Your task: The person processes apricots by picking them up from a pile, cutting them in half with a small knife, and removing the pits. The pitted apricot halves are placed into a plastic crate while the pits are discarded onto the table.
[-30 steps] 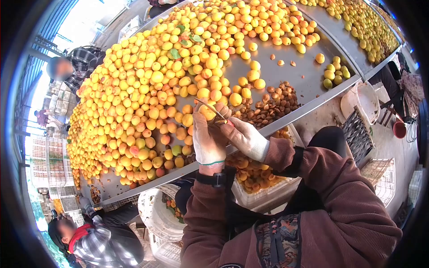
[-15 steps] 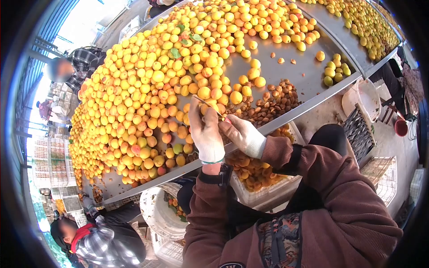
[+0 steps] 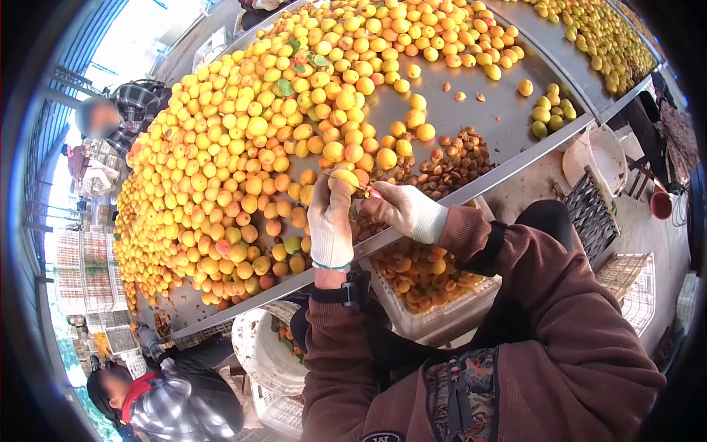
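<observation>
My left hand (image 3: 331,228), in a white glove, has its fingers closed around a yellow apricot (image 3: 345,177) just above the table's near edge. My right hand (image 3: 409,211), gloved as well, grips a small knife (image 3: 374,194) by its red handle. The thin blade lies across the apricot, between the two hands. Loose apricots (image 3: 243,147) cover the metal table ahead and to the left. Beyond my right hand is a heap of brown pits (image 3: 458,160). Under the table edge, a white crate (image 3: 417,323) holds split apricot halves (image 3: 423,283).
The raised metal rim (image 3: 508,160) of the table runs in front of me. Greenish apricots (image 3: 549,114) sit in a small group at the right. A white bucket (image 3: 254,353) stands at lower left, another bucket (image 3: 596,158) at right. Two people (image 3: 169,398) (image 3: 136,107) are at the left.
My left hand has shifted slightly left and turned, so the apricot in it now shows. The knife blade has come down from pointing up over the fingers to lie across the fruit.
</observation>
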A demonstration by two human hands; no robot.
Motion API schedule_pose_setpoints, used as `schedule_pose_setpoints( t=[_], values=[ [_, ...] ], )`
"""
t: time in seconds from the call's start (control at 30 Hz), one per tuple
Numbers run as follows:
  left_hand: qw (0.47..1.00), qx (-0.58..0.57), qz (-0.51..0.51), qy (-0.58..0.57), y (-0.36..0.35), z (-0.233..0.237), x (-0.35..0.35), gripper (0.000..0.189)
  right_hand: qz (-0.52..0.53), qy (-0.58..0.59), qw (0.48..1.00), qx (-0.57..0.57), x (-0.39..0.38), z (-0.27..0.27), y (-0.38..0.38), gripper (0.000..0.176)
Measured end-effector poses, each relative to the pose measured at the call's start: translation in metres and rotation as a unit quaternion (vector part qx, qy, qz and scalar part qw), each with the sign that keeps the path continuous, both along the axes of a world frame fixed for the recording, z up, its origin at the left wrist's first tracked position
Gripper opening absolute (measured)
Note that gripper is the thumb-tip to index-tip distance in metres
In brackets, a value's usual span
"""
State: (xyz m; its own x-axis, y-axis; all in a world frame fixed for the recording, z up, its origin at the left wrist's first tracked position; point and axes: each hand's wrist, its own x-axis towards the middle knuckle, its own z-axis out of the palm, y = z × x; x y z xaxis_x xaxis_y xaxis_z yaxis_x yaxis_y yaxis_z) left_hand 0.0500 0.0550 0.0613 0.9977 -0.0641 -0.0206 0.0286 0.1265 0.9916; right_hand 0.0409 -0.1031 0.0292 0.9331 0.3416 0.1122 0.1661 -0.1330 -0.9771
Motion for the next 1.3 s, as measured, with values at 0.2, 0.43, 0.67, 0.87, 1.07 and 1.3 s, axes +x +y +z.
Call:
schedule_pose_setpoints(
  t=[0.2,0.43,0.67,0.87,1.07,1.3],
  values=[
    [0.975,-0.204,-0.043,0.078,-0.001,-0.017,-0.006,0.047,-0.010,-0.023,0.990,-0.138,-0.003,0.005,-0.001,0.037],
    [0.968,-0.232,-0.001,0.096,-0.004,-0.011,-0.010,0.049,0.015,0.031,0.999,-0.016,-0.011,0.003,0.001,0.044],
    [0.991,0.012,0.108,-0.073,-0.011,-0.005,-0.008,0.051,-0.019,-0.006,0.999,0.025,-0.018,0.010,0.012,0.044],
    [0.970,-0.239,-0.013,0.037,-0.007,-0.011,-0.011,0.058,-0.037,-0.044,0.994,-0.097,-0.014,0.008,0.008,0.034],
    [0.965,-0.247,-0.010,0.089,-0.018,0.004,-0.019,0.054,-0.029,-0.077,0.982,-0.172,-0.009,0.003,0.003,0.032],
    [0.918,-0.344,0.066,0.184,-0.008,-0.015,-0.011,0.053,-0.023,-0.136,0.970,-0.201,-0.009,0.008,0.000,0.034]
  ],
)
